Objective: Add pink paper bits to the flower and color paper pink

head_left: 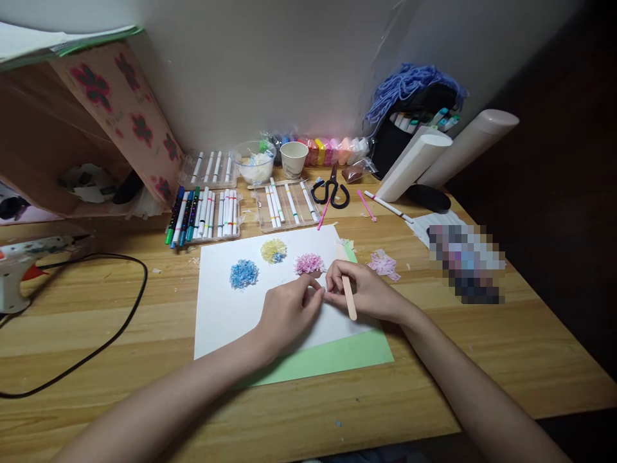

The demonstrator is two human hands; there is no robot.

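Observation:
A wooden craft stick (349,299) is held in my right hand (366,290), its rounded end pointing down toward me. My left hand (289,310) rests low over the white paper (226,328), thumb and index finger pinched, the tips meeting my right fingertips. Whatever is between the tips is too small to make out. Just beyond my hands, a pink clump of paper shreds (309,263) sits on the paper. A blue clump (243,274) and a yellow clump (274,249) with a bluish patch lie farther left. Green paper (337,352) shows beneath the white sheet.
Loose pink scraps (384,264) lie right of the paper. Behind it are marker cases (284,225), black scissors (331,191), a paper cup (294,159) and a bowl of white stuff (254,168). At left, a glue gun (19,276) trails a black cord (139,296). White bottles (417,164) stand at right.

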